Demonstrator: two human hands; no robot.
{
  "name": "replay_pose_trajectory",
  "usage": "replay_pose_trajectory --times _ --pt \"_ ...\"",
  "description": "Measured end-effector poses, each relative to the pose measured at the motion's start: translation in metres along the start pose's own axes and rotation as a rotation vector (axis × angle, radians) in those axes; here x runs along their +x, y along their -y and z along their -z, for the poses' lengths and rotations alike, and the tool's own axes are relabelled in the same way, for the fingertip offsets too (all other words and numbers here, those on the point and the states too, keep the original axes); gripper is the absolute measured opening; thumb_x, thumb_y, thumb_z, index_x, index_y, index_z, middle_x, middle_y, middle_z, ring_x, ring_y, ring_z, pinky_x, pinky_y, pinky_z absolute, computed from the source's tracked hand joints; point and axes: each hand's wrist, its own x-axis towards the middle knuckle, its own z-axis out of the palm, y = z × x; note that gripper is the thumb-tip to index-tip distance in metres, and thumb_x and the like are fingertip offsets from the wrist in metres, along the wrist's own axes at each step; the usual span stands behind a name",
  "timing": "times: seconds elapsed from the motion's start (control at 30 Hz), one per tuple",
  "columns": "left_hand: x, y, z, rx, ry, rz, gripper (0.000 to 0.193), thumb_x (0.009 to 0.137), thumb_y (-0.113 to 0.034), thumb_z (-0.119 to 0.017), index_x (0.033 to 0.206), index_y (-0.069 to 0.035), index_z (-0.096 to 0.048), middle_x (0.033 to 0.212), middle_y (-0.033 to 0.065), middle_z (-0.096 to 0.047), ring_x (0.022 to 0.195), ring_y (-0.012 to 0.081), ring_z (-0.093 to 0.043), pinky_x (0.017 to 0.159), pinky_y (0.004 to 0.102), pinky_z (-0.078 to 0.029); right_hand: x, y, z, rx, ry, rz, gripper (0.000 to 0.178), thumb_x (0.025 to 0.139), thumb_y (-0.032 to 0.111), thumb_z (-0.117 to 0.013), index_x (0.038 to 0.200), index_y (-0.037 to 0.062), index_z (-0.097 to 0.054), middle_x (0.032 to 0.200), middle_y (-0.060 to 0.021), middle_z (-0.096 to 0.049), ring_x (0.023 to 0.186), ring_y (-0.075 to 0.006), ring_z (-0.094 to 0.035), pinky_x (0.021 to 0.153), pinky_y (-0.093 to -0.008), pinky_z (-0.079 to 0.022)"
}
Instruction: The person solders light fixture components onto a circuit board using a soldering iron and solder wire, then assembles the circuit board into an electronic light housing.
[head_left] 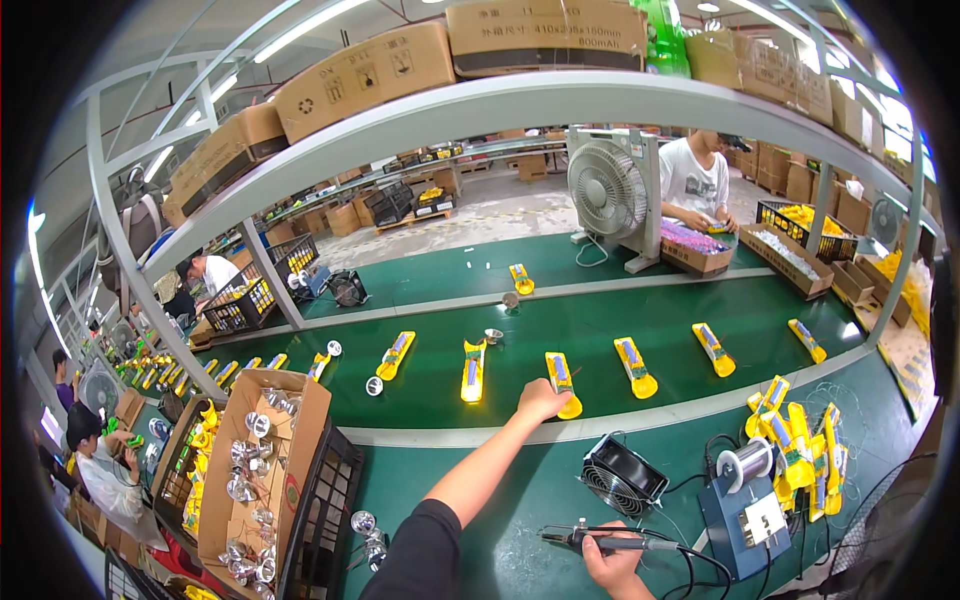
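Note:
My left hand (541, 402) reaches forward over the green conveyor belt, its fingers closed on the near end of a yellow flashlight housing (558, 370). That housing lies open, with a bluish battery and a small green board inside. Low over the bench, my right hand (612, 562) grips a soldering iron (648, 541) whose tip points left. Beyond it stands a small black fan (622, 476). To the right, a blue soldering station (738, 525) carries a spool of solder wire (745, 460). A pile of yellow housings (800, 455) with wires lies beside the station.
More housings (636, 366) lie spaced along the belt (520, 330), some with silver reflectors (374, 386). A cardboard box (310, 420) of reflectors stands at the left. A shelf edge (520, 88) crosses overhead. A large fan (608, 188) and a co-worker (695, 175) are across the belt.

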Motion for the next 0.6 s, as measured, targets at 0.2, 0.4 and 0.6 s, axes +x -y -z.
replay_pose_trajectory --times 0.2,0.4,0.6 --pt "-0.017 0.024 0.011 0.117 -0.091 -0.010 0.019 0.062 -0.021 -0.065 0.065 -0.003 -0.063 0.066 0.0137 -0.061 0.064 0.0299 -0.060 0.061 0.0354 -0.048 -0.003 0.006 -0.001 0.024 0.000 0.006 0.008 0.067 0.007 -0.063 0.070 0.0002 -0.060 0.063 -0.0030 -0.055 0.046 -0.0063 -0.047 0.042 -0.0200 -0.036" --pt "-0.111 0.032 0.049 0.111 -0.286 -0.127 0.012 0.063 -0.010 -0.059 0.068 0.000 -0.062 0.063 0.0168 -0.059 0.063 0.0315 -0.059 0.061 0.0376 -0.047 -0.002 0.014 0.003 0.013 -0.044 0.095 0.008 0.067 0.007 -0.062 0.067 -0.0006 -0.059 0.063 -0.0035 -0.053 0.046 -0.0073 -0.046 0.042 -0.0211 -0.035" --pt "-0.284 0.044 0.080 0.002 -0.182 -0.070 0.015 0.070 -0.008 -0.051 0.079 -0.001 -0.062 0.069 0.0190 -0.058 0.063 0.0342 -0.058 0.059 0.0394 -0.047 0.004 0.002 0.012 -0.091 -0.192 0.164 0.012 0.069 0.008 -0.059 0.066 -0.0020 -0.053 0.066 -0.0040 -0.051 0.047 -0.0069 -0.043 0.041 -0.0209 -0.033"
